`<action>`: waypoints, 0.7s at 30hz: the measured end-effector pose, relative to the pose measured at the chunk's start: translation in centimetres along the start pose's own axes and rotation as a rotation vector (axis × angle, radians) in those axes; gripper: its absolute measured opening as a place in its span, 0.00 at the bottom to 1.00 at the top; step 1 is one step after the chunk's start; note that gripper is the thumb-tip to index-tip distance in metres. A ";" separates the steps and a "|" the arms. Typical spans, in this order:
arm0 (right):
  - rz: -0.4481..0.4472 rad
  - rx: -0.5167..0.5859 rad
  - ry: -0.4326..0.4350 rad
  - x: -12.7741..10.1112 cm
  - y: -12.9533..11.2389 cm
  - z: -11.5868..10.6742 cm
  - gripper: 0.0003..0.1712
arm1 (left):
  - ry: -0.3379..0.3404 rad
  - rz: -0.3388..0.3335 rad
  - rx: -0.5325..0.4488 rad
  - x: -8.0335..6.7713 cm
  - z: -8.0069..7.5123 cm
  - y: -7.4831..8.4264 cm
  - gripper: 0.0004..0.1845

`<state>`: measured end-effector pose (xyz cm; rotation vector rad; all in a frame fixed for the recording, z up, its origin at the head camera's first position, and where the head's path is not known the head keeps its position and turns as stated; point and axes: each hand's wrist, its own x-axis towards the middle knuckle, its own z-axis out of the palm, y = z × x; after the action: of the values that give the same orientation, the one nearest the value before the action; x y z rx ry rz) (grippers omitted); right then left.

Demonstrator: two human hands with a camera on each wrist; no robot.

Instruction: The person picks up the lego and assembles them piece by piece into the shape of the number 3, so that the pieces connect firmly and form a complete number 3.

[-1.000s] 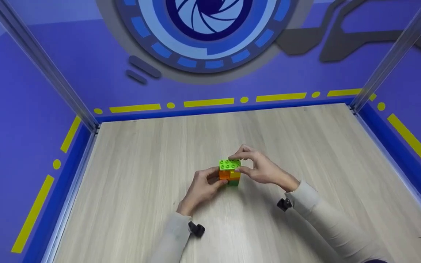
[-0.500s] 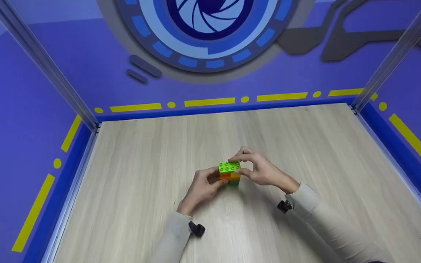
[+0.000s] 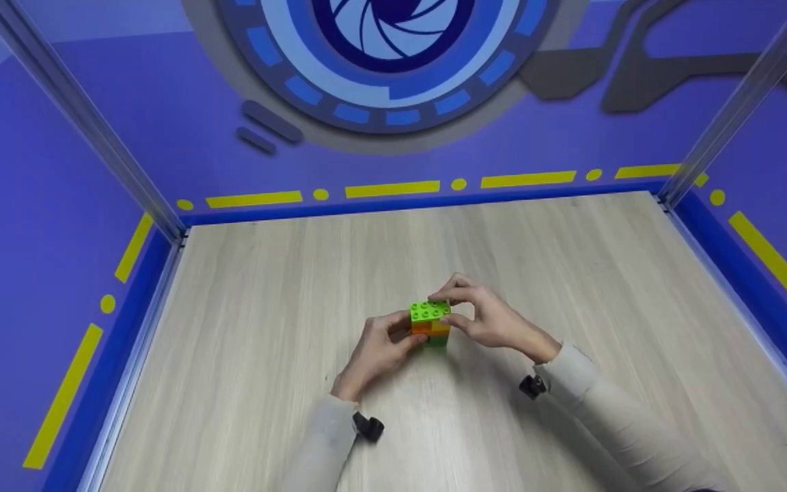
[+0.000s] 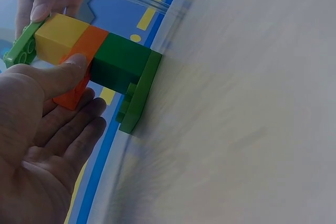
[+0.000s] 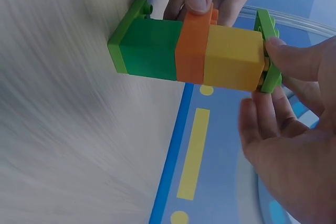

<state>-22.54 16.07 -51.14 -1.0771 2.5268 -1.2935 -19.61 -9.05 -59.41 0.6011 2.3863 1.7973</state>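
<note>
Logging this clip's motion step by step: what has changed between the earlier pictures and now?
Almost nothing. The light green plate on top of the brick stack looks slightly lower against the stack, though the shift is too small to be sure. The right hand still pinches the plate, the left hand still grips the orange brick, and the stack stands where it stood on the table.

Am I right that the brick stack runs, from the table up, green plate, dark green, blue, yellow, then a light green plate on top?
Not quite: the brick between the dark green brick and the yellow brick is orange, not blue, as the right wrist view shows. The rest is right.
</note>
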 end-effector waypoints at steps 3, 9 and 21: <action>-0.008 -0.016 0.016 -0.1 0.1 0.2 0.21 | -0.002 -0.007 0.006 0.0 0.0 0.0 0.24; -0.024 -0.003 0.063 -0.3 0.2 0.5 0.21 | -0.001 0.003 0.019 -0.1 0.0 0.0 0.24; -0.027 0.029 0.093 -0.4 0.5 0.8 0.20 | -0.002 0.018 0.018 0.1 0.1 -0.1 0.24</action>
<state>-22.21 16.00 -52.08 -1.0728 2.5596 -1.4147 -19.67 -8.98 -59.52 0.6276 2.4057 1.7830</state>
